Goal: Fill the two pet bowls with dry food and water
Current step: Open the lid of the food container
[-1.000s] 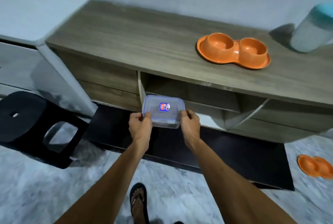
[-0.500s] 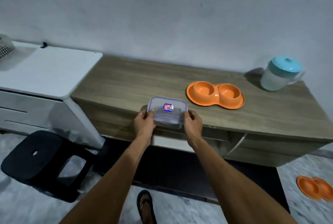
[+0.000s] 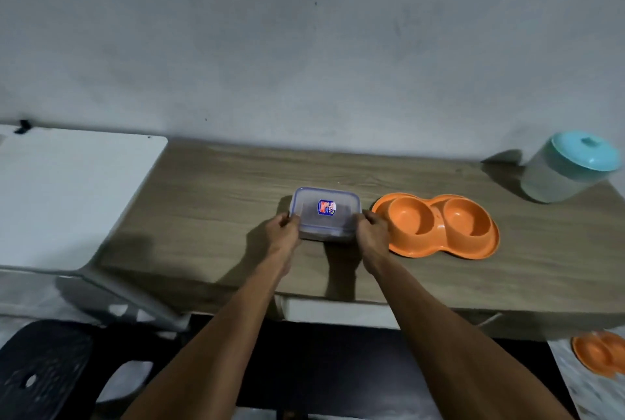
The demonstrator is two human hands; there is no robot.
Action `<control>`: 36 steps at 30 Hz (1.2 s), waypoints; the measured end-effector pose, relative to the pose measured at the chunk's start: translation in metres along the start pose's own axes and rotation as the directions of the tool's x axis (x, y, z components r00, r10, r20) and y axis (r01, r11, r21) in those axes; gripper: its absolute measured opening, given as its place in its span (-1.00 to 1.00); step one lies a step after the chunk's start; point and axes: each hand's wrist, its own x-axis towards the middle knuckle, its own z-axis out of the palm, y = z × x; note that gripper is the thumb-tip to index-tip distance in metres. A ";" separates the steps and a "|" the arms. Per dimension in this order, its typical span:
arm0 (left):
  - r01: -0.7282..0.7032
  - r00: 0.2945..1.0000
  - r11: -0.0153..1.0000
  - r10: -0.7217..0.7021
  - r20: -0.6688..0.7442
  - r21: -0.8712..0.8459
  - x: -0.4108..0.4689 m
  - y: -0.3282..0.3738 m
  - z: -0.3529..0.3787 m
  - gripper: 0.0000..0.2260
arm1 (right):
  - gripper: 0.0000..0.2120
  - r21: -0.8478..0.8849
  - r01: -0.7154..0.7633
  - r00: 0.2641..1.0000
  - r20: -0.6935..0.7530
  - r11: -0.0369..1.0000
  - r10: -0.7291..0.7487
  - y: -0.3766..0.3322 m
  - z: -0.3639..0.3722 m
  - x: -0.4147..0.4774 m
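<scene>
**Both hands on food container, just left of the double bowl**

Orange double pet bowl (image 3: 436, 225) sits flat on the wooden worktop (image 3: 220, 210). Both wells look dry and bare, with no food or water in them.

Clear lidded container (image 3: 324, 213), rectangular, blue-rimmed lid with a small sticker, is just left of the bowl and level. Lid is on. Can't tell if its base touches the worktop or hangs just over it. Contents too blurred to read.

Left hand (image 3: 282, 232) grips the container end farther from the bowl, fingers curled round the edge. Right hand (image 3: 373, 233) grips the end nearer the bowl, fingers curled the same way. This hand is right against the bowl's left rim; touching or not, can't tell.

Jug with a teal lid (image 3: 571, 166) stands upright on the worktop, right of the bowl and further back, well apart from it.

Second orange double bowl (image 3: 600, 353) lies on the floor, below and right of the first, partly cut off by the picture edge.

White cabinet (image 3: 67, 196) stands far left of the bowl, against the worktop's end. Black stool (image 3: 40, 369) is on the floor, far left of the bowl and lower.
</scene>
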 end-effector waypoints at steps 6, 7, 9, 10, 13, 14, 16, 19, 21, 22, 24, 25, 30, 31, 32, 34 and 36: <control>0.039 0.999 0.997 -0.038 -0.023 0.062 0.027 0.009 -0.001 -0.83 | -0.76 -0.043 0.001 1.000 -0.012 0.999 -0.001 -0.013 0.017 0.018; 0.042 0.998 0.997 -0.039 -0.043 0.070 0.034 0.010 -0.002 -0.83 | -0.76 -0.052 -0.007 1.000 -0.022 0.999 0.006 -0.014 0.018 0.023; 0.055 0.996 0.993 -0.047 -0.075 0.106 0.043 0.016 -0.003 -0.82 | -0.74 -0.070 -0.034 0.999 -0.035 0.997 0.032 -0.017 0.022 0.032; 0.043 0.995 0.988 -0.028 -0.097 0.151 0.050 0.018 -0.002 -0.72 | -0.70 -0.080 -0.048 0.998 -0.041 0.996 0.045 -0.018 0.023 0.036; 0.026 0.979 0.922 0.055 -0.198 0.387 0.071 0.028 0.005 -0.38 | -0.57 -0.134 -0.068 0.997 -0.053 0.989 0.061 -0.019 0.029 0.053; 0.040 0.977 0.900 0.055 -0.205 0.433 0.073 0.034 0.010 -0.32 | -0.55 -0.153 -0.073 0.996 -0.054 0.985 0.065 -0.019 0.031 0.058; 0.084 0.982 0.873 0.010 -0.189 0.481 0.071 0.050 0.018 -0.35 | -0.55 -0.188 -0.081 0.996 -0.047 0.979 0.074 -0.017 0.034 0.065; 0.073 0.976 0.808 0.064 -0.210 0.585 0.082 0.045 0.024 -0.40 | -0.61 -0.207 -0.095 0.995 -0.061 0.974 0.084 -0.016 0.036 0.070; 0.056 0.969 0.758 0.117 -0.220 0.650 0.089 0.035 0.022 -0.36 | -0.59 -0.219 -0.093 0.995 -0.058 0.971 0.082 -0.016 0.037 0.072; 0.044 0.968 0.742 0.134 -0.213 0.669 0.092 0.031 0.022 -0.34 | -0.55 -0.220 -0.093 0.995 -0.055 0.971 0.082 -0.015 0.039 0.073; 0.029 0.966 0.720 0.159 -0.206 0.694 0.092 0.031 0.022 -0.31 | -0.47 -0.226 -0.088 0.996 -0.049 0.970 0.079 -0.015 0.043 0.072; 0.026 0.966 0.716 0.162 -0.203 0.697 0.092 0.030 0.022 -0.31 | -0.43 -0.230 -0.085 0.996 -0.051 0.969 0.075 -0.015 0.045 0.071; 0.009 0.971 0.732 0.157 -0.182 0.681 0.093 0.033 0.022 -0.29 | -0.47 -0.257 -0.054 0.994 -0.102 0.965 0.028 -0.012 0.045 0.072; 0.003 0.972 0.732 0.157 -0.174 0.681 0.092 0.035 0.022 -0.31 | -0.51 -0.279 -0.023 0.992 -0.126 0.960 -0.013 -0.011 0.044 0.073; 0.004 0.976 0.735 0.145 -0.163 0.678 0.090 0.038 0.023 -0.35 | -0.53 -0.302 0.008 0.988 -0.143 0.953 -0.053 -0.010 0.043 0.072; 0.005 0.977 0.742 0.138 -0.160 0.670 0.090 0.040 0.024 -0.40 | -0.56 -0.314 0.038 0.985 -0.147 0.949 -0.088 -0.009 0.042 0.072; -0.001 0.967 0.743 0.171 -0.188 0.669 0.088 0.040 0.023 -0.41 | -0.57 -0.333 0.055 0.983 -0.149 0.941 -0.110 -0.008 0.042 0.071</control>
